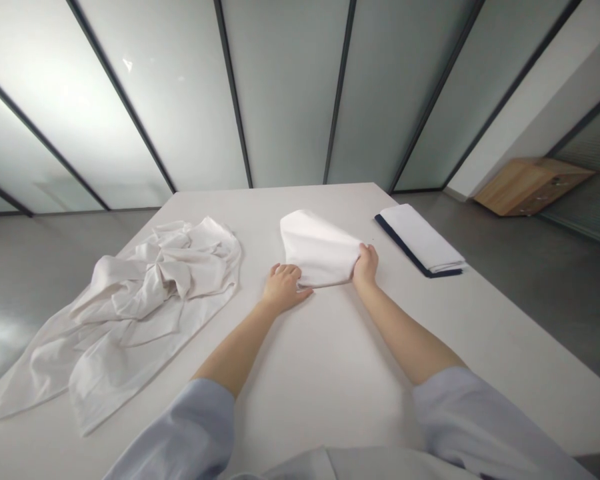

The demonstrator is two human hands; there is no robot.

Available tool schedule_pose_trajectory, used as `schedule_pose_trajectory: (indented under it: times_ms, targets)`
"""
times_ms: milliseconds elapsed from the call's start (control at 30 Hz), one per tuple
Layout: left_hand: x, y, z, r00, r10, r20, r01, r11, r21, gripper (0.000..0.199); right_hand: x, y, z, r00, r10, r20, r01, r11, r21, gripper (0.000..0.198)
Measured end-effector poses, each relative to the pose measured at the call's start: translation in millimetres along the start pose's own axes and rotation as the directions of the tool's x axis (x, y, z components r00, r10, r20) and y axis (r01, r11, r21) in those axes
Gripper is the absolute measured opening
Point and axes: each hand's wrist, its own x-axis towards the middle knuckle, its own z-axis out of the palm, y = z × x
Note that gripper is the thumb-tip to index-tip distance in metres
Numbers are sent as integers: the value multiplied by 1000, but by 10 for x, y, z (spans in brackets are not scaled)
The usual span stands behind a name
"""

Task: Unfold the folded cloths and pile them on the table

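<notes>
A folded white cloth [323, 250] lies in the middle of the table, its upper layer raised and rounded at the far left. My right hand [365, 267] is closed on its right edge near the front corner, fingers wrapped over the fabric. At the near left corner rests my left hand [283, 288], palm down. Its thumb stretches along the cloth's front edge, apart from the fingers, which lie beside the left edge and touch it. Whether any fabric lies under the left palm is hidden.
A large crumpled white cloth [150, 293] spreads over the left side of the white table [325, 373]. On the right, a folded white cloth [420, 233] sits on a dark navy one [405, 250]. Frosted glass panels [285, 87] and a wooden cabinet [525, 187] stand beyond.
</notes>
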Motion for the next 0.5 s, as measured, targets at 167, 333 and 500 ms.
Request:
schedule_pose_trajectory:
  times_ms: [167,333,500]
  targets:
    - [26,-124,-31,984,-169,-60,173,983,62,29,231,127,-147,971,110,-214,-86,989,120,13]
    - [4,-253,-10,958,-259,-121,273,956,109,31,202,128,-118,990,28,-136,-13,994,111,13]
    - [6,-263,51,991,-112,-72,119,989,90,41,-9,-3,-19,916,-81,394,84,996,9,22]
